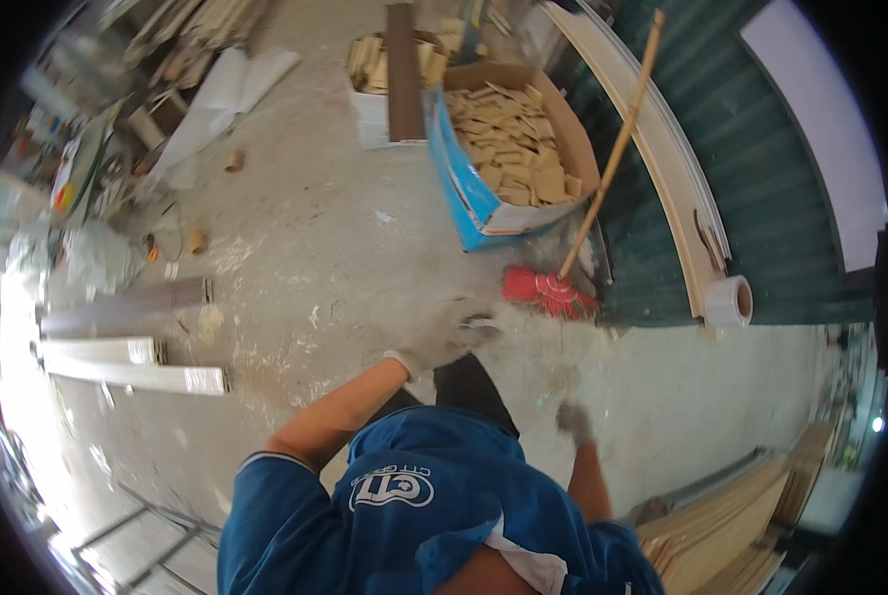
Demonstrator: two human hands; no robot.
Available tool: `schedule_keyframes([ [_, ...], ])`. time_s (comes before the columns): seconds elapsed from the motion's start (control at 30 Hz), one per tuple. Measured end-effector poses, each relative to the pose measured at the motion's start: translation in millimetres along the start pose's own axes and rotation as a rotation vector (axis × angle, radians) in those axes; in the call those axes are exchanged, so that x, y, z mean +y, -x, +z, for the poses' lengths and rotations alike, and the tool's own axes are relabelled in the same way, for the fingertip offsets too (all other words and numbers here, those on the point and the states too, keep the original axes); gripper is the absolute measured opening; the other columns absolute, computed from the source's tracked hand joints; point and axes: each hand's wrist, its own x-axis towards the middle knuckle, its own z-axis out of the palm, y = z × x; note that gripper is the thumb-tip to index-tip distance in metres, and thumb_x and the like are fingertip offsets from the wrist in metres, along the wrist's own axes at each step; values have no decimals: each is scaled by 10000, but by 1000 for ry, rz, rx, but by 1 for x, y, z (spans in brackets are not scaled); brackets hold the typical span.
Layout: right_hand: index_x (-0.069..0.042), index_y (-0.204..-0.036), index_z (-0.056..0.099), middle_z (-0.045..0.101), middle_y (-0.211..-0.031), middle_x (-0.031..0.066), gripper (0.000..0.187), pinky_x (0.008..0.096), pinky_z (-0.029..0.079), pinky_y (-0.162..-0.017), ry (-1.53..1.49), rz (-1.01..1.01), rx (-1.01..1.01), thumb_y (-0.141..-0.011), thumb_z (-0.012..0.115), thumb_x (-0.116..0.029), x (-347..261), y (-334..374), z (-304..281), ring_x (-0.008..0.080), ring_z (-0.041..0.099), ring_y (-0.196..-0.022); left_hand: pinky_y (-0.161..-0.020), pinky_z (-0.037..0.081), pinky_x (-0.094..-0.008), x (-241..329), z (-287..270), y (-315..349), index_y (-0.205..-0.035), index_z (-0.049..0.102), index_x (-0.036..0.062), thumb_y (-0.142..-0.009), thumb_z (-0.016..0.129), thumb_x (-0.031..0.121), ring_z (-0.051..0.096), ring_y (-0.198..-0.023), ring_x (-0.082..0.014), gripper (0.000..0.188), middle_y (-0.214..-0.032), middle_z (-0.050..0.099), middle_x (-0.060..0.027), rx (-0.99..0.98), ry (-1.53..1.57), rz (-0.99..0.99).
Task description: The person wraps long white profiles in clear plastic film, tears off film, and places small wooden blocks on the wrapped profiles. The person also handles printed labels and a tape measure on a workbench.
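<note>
When sizing up the red broom [551, 294], tilted head-down just beside the blue carton [461, 183], expect a light load, probably stiff along the shaft, soft at the bristles; best to grip mid-shaft. See no contact from the left hand [446, 339] or the right hand [575, 422], both 2 gloved. Cannot tell whether clamped on anything: curled on the left, blurred on the right.

We note a blue-sided carton [461, 185] heaped with flat tan pieces [504, 134], a brown board [401, 79] just beside it. Right: we see a white roll [729, 301] near a long cream strip [661, 159]. Left: pale planks [136, 377] on the floor [305, 218].
</note>
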Motion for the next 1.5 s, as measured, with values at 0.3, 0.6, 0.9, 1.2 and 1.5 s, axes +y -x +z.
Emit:
schedule_keyframes([
  [0.3, -23, -1104, 696, 719, -988, 134, 404, 354, 501, -812, 59, -346, 40, -937, 621, -383, -478, -228, -74, 227, 670, -898, -871, 498, -277, -104, -120, -194, -1082, 674, -38, -939, 693, 188, 623, -947, -111, 269, -989, 694, -43, 276, 278, -456],
  [0.6, -22, -1261, 622, 658, -1246, 194, 517, 396, 453, -1002, 78, -2, 2, -894, 676, -383, -614, -531, 37, 319, 599, -1200, -840, 517, -435, -265, -261, -594, -1085, 654, 53, -818, 689, 154, 641, -1033, -351, 288, -1157, 641, -147, -72, -770, -196],
  [0.9, -23, -1346, 531, 557, -1388, 202, 777, 424, 422, -1058, 515, 264, 64, -806, 700, -556, -620, -697, 98, 348, 522, -1296, -911, 479, -399, -453, -267, -765, -1210, 618, 96, -876, 617, 132, 586, -1086, -317, 336, -1147, 630, -110, -601, -1303, -13],
  [1.2, 14, -1240, 613, 663, -1233, 191, 643, 385, 471, -981, -138, 250, 29, -778, 808, -388, -594, -728, 90, 323, 619, -1162, -829, 514, -421, -430, -276, -796, -1133, 660, 102, -896, 635, 281, 655, -997, -334, 298, -1026, 696, -131, -1047, -1295, 82],
  [1.5, 8, -1271, 584, 669, -1168, 91, 529, 323, 509, -889, -744, -9, -22, -886, 747, -315, -621, -686, -10, 186, 642, -1051, -847, 527, -318, -358, -314, -820, -1227, 626, 54, -964, 666, 299, 663, -971, -167, 362, -1091, 702, -59, -69, 381, -754],
])
